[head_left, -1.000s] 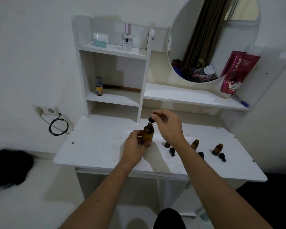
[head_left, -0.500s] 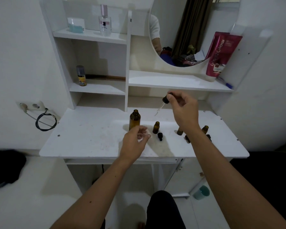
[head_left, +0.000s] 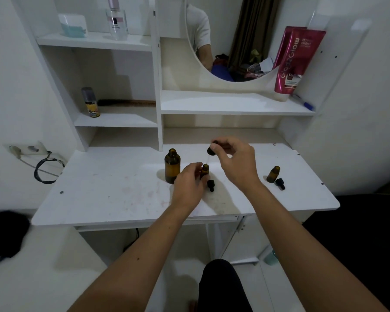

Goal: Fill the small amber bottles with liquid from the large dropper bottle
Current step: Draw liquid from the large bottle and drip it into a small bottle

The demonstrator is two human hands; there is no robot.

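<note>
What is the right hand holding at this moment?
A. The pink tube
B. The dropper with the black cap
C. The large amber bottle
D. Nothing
B: the right hand pinches the dropper by its black cap, above the small amber bottle that the left hand holds.

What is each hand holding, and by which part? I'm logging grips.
Right hand pinches the dropper by its black bulb. Left hand holds a small amber bottle by its body.

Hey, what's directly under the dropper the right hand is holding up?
The dropper, pinched by the right hand, hangs over a small amber bottle with its mouth open, steadied by the left hand. The left fingers cover the bottle's lower body; any liquid inside cannot be seen.
</note>
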